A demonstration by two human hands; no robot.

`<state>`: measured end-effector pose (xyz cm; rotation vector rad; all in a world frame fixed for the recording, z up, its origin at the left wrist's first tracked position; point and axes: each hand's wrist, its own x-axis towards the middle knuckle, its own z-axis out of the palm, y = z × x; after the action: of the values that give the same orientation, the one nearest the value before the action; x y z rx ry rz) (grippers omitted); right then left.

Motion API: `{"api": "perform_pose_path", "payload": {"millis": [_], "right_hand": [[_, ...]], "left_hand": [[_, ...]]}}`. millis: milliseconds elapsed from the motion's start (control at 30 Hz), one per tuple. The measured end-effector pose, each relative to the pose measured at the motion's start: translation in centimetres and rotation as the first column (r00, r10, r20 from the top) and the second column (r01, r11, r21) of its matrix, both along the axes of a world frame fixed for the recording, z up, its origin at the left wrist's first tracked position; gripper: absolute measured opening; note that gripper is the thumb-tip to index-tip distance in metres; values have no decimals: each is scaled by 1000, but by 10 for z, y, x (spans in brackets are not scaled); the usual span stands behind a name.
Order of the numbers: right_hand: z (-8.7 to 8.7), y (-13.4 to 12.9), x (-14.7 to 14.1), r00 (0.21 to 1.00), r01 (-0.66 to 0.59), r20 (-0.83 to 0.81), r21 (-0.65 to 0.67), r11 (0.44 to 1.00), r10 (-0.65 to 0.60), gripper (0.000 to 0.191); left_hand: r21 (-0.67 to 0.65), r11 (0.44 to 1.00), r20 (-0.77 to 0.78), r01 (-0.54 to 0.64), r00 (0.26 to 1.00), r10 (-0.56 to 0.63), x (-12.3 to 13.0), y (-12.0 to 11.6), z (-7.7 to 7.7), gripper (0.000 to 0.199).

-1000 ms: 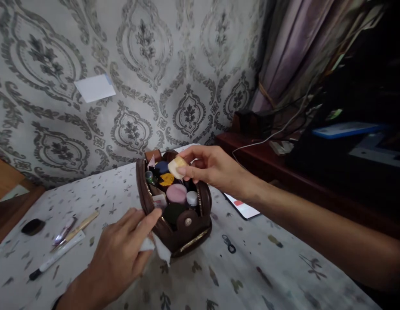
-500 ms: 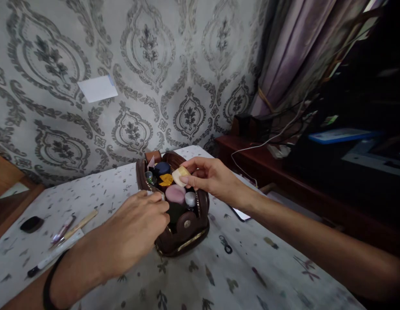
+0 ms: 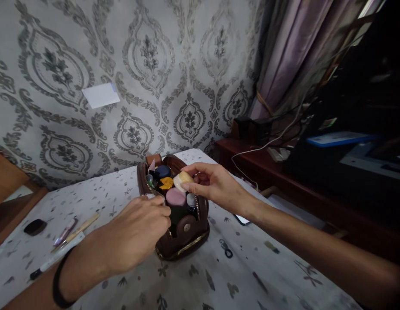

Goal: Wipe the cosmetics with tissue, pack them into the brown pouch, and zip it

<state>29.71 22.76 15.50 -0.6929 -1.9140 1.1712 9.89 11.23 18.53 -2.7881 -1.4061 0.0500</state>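
Note:
An unzipped dark brown bag (image 3: 187, 247) stands on the patterned white cloth, with several containers inside. My right hand (image 3: 212, 183) pinches a small jar with a yellowish lid (image 3: 183, 180) over the bag's right side. Beneath and around it are a pink round lid (image 3: 175, 196), a yellow item (image 3: 166, 184), a dark blue lid (image 3: 162, 171) and a grey-capped bottle (image 3: 191, 199). My left hand (image 3: 135, 232), a black band on its wrist, is closed at the bag's left edge; something whitish shows by its fingers, too hidden to name.
On the cloth (image 3: 200, 288) at left lie a black oval item (image 3: 35, 227), a pinkish tube (image 3: 65, 231), a wooden-handled tool (image 3: 83, 226) and a black-tipped white pen (image 3: 51, 260). A phone (image 3: 242, 219) lies beyond my right forearm. A cable (image 3: 267, 148) crosses the red-brown furniture (image 3: 225, 148).
The view has tilted slightly, so the scene sits a little lower. My right hand still holds the jar, now turned a little; my left hand stays at the bag's edge.

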Motion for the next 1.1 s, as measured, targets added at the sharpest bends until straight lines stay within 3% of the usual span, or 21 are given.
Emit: {"api": "perform_pose_path", "payload": {"millis": [267, 467, 567, 633, 733, 833, 1000, 1100], "right_hand": [[16, 5, 3, 994, 11, -110, -47, 999, -16, 39], [11, 3, 0, 997, -9, -83, -65, 998, 3, 38], [9, 6, -3, 999, 10, -46, 10, 1000, -10, 37], [12, 10, -6, 997, 55, 41, 137, 989, -61, 34], [20, 18, -15, 939, 61, 287, 412, 909, -192, 26], [28, 27, -27, 805, -73, 508, 597, 799, -306, 21], [34, 39, -44, 615, -306, 671, 687, 660, -414, 18], [36, 41, -48, 521, -399, 725, 673, 623, -450, 15]], "left_hand": [[-26, 999, -27, -25, 999, 24, 5, -2, 6, 27], [-38, 999, -47, -33, 998, 32, 3, -4, 5, 23], [11, 1000, -76, -15, 997, 16, 1, -8, 1, 21], [62, 998, -83, -26, 996, 31, -1, -11, -3, 23], [118, 992, -56, -42, 997, 49, -3, -16, -10, 25], [157, 987, -37, -36, 998, 42, -4, -20, -17, 25], [206, 978, 3, -32, 999, 32, -5, -25, -28, 28], [210, 977, 13, -24, 1000, 22, -7, -25, -31, 28]]}}
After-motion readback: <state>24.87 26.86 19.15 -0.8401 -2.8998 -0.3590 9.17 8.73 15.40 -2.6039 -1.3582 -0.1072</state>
